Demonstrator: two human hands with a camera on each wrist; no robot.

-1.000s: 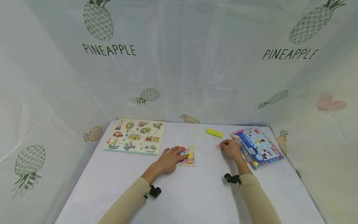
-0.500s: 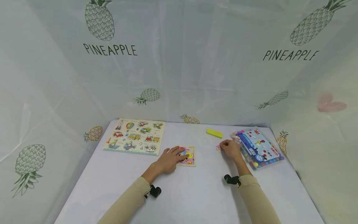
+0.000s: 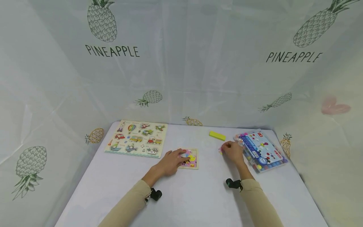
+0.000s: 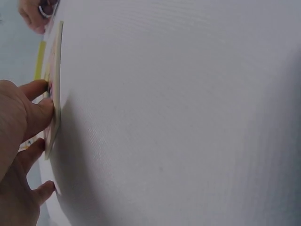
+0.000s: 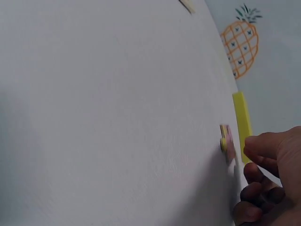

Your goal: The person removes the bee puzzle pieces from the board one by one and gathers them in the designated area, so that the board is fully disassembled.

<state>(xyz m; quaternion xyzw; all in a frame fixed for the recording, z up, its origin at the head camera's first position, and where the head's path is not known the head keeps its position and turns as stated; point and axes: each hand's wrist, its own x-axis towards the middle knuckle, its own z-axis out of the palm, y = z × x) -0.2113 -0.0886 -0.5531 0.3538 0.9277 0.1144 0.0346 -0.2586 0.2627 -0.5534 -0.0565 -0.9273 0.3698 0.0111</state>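
My left hand [image 3: 169, 163] rests with fingers spread on a small wooden jigsaw puzzle [image 3: 194, 154], which shows a yellow figure on pink in a pale frame. In the left wrist view the thumb [image 4: 41, 112] lies on its face, and other fingertips sit along its side. To the right, my right hand [image 3: 234, 152] pinches a small pink puzzle piece [image 3: 220, 151] close over the table, its fingers curled in. The right wrist view shows that puzzle piece [image 5: 228, 142] tilted up beside the fingertips, partly hidden.
A yellow block [image 3: 217, 135] lies beyond the right hand. Beside that hand is a clear box of colourful beads [image 3: 261, 151] with a printed cover. A larger vehicle puzzle board [image 3: 136, 138] occupies the back left, near the hanging curtain [image 3: 181, 78].
My right hand has shifted slightly left, and its fingers cover more of the pink puzzle piece. The left fingers have drawn together a little on the jigsaw puzzle.
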